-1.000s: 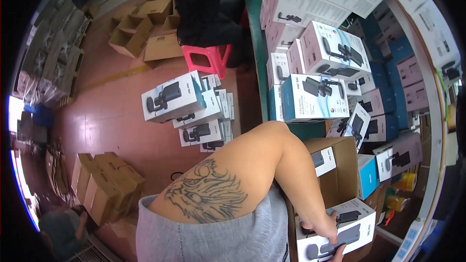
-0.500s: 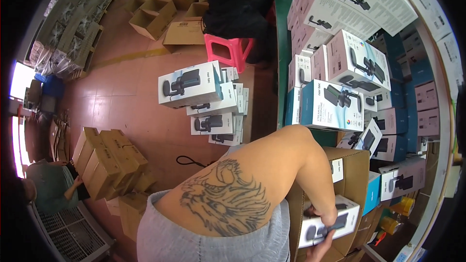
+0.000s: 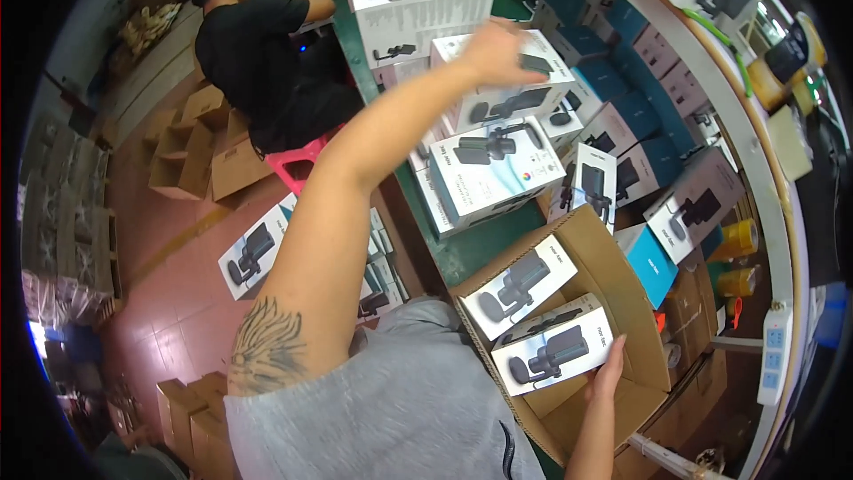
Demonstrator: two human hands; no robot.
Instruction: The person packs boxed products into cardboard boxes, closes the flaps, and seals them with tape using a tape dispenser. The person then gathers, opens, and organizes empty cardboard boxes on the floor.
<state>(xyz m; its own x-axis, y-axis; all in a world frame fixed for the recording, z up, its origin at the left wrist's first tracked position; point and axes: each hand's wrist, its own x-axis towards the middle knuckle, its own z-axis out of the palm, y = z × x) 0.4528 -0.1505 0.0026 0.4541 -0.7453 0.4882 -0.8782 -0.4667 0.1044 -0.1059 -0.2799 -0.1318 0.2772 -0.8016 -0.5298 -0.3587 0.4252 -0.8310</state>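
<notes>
I see my left hand point(image 3: 494, 46) stretched far up toward the upper middle of the frame, laid palm-down on top of a white product box point(image 3: 515, 93) that sits on a stack of similar boxes. The fingers are spread flat over the box top; I cannot tell whether they have curled round an edge, so the grip there reads as open and merely touching.

My right hand point(image 3: 608, 373) is in the lower right of the frame, fingers pressed against the right end of another white box with a microphone picture point(image 3: 553, 356). That box lies tilted inside an open brown carton point(image 3: 622, 258), just beside a second box of the same kind point(image 3: 520, 286) already lying in the carton toward its upper left. The hand is against the box rather than wrapped round it, thumb hidden behind it.

Between the two hands, in the middle of the frame, a larger white and blue box point(image 3: 495, 171) rests on the green desk point(image 3: 471, 249), with more boxes standing upright just beside it on the right. Teal boxes point(image 3: 649, 262) fill the right side.

In the upper left a person in a black shirt point(image 3: 253, 53) sits on a pink stool point(image 3: 298, 164). Flat brown cartons point(image 3: 191, 156) lie on the red floor near them, and more white boxes point(image 3: 253, 253) are piled on the floor left of my arm.
</notes>
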